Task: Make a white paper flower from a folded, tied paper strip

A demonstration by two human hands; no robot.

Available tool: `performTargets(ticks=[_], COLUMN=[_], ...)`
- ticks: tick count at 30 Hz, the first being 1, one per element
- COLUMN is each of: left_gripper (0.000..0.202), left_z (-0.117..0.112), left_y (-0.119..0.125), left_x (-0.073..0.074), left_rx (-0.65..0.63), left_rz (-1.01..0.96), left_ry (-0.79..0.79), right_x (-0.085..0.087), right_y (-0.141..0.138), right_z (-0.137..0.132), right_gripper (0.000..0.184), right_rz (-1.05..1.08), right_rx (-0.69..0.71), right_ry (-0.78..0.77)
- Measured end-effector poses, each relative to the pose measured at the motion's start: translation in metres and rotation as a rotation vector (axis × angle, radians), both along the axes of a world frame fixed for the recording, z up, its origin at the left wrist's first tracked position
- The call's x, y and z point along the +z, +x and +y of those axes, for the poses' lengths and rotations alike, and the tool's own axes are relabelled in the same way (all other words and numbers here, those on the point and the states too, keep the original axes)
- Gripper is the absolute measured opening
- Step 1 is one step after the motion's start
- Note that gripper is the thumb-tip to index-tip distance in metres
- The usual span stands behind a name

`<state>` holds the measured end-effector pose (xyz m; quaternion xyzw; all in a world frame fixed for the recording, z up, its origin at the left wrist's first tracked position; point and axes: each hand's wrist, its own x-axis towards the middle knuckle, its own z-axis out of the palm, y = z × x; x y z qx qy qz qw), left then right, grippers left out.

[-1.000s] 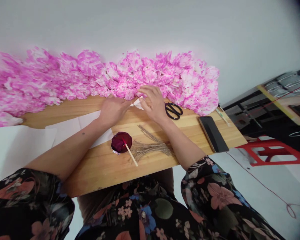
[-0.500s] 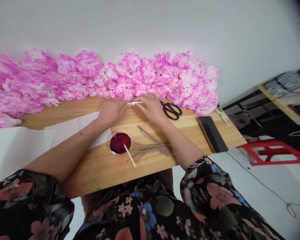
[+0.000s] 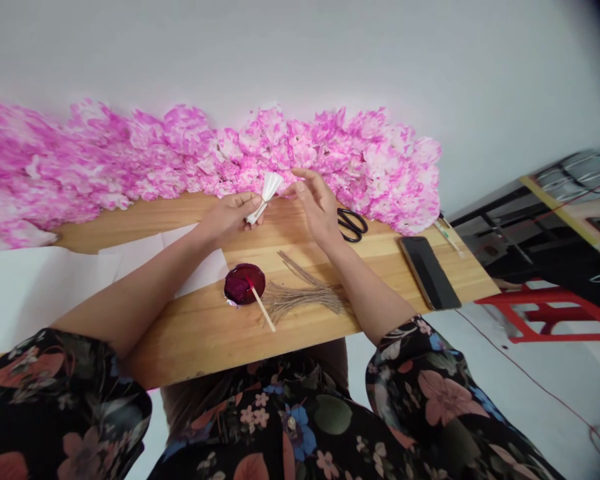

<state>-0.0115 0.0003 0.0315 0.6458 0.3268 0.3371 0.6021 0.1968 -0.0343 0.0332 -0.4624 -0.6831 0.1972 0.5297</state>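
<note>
- Far L: white paper sheets (image 3: 27, 293) flat on wooden table (image 3: 195, 347), partly under L forearm.
- Along back, L to R: long row of pink/white flowers (image 3: 180, 150) by wall.
- L hand (image 3: 227, 217): thumb + fingers pinching small folded paper (image 3: 271, 185), abt mid-table, just in front of flowers; thin tie round its middle, R/top end fanned out.
- Nearer edge, below: dish (image 3: 229, 296) w/ dark red liquid; wooden stick (image 3: 264, 312) tip in it, other end on table.
- Next R: thin brown strands (image 3: 305, 295), loose bunch.
- R hand (image 3: 321, 208): just R of folded paper, fingers part-spread; can't tell if thumb + index hold anything.
- Then black-handled scissors (image 3: 353, 225), phone (image 3: 429, 272) nr R end, red stool (image 3: 555, 315) beyond.
</note>
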Motion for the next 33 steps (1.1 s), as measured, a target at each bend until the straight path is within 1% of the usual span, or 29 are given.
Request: performTargets(ticks=[2,3,6,9,12,15,17,19,21,24,27,29,31,33], left_gripper=[0.027,0.023,0.018,0.021,0.014,0.003,0.004,0.01,0.017,0.026,0.035,0.038,0.036,0.029], left_z=[0.0,0.0,0.0,-0.001,-0.004,-0.005,-0.005,-0.004,-0.003,-0.003,-0.003,-0.002,0.002,0.006], left_y=[0.0,0.0,0.0,0.0,0.002,0.004,0.003,0.002,0.001,0.001,0.005,0.008,0.01,0.009], left_x=[0.002,0.002,0.003,0.003,0.006,0.006,0.005,0.003,0.001,-0.001,-0.005,-0.009,-0.013,-0.015], left_rx=[-0.018,-0.028,-0.077,-0.102,-0.1,-0.09,-0.097,-0.116,-0.136,-0.153,-0.161,-0.113,0.002,0.126], left_rz=[-0.171,-0.231,-0.347,-0.394,-0.383,-0.36,-0.366,-0.398,-0.429,-0.423,-0.368,-0.317,-0.229,-0.112], left_ry=[-0.196,-0.269,-0.412,-0.488,-0.53,-0.554,-0.563,-0.559,-0.54,-0.492,-0.433,-0.363,-0.243,-0.09], right_x=[-0.001,-0.002,-0.003,-0.002,0.001,0.004,0.005,0.005,0.003,-0.003,-0.009,-0.01,-0.009,-0.008], right_y=[0.0,0.0,-0.002,-0.004,-0.005,-0.007,-0.009,-0.01,-0.012,-0.015,-0.018,-0.02,-0.019,-0.018], right_z=[0.0,0.0,-0.001,-0.004,-0.006,-0.008,-0.009,-0.009,-0.008,-0.006,-0.005,-0.005,-0.006,-0.005], right_gripper=[0.043,0.041,0.032,0.028,0.027,0.027,0.027,0.029,0.037,0.05,0.051,0.048,0.045,0.042], right_rz=[0.006,-0.031,-0.235,-0.413,-0.507,-0.541,-0.498,-0.387,-0.238,-0.004,0.18,0.235,0.236,0.199], right_rx=[-0.048,-0.064,-0.076,-0.081,-0.102,-0.111,-0.13,-0.149,-0.116,0.037,0.143,0.16,0.134,0.074], right_ry=[0.046,0.067,0.149,0.214,0.221,0.202,0.162,0.085,-0.045,-0.247,-0.329,-0.35,-0.355,-0.341])
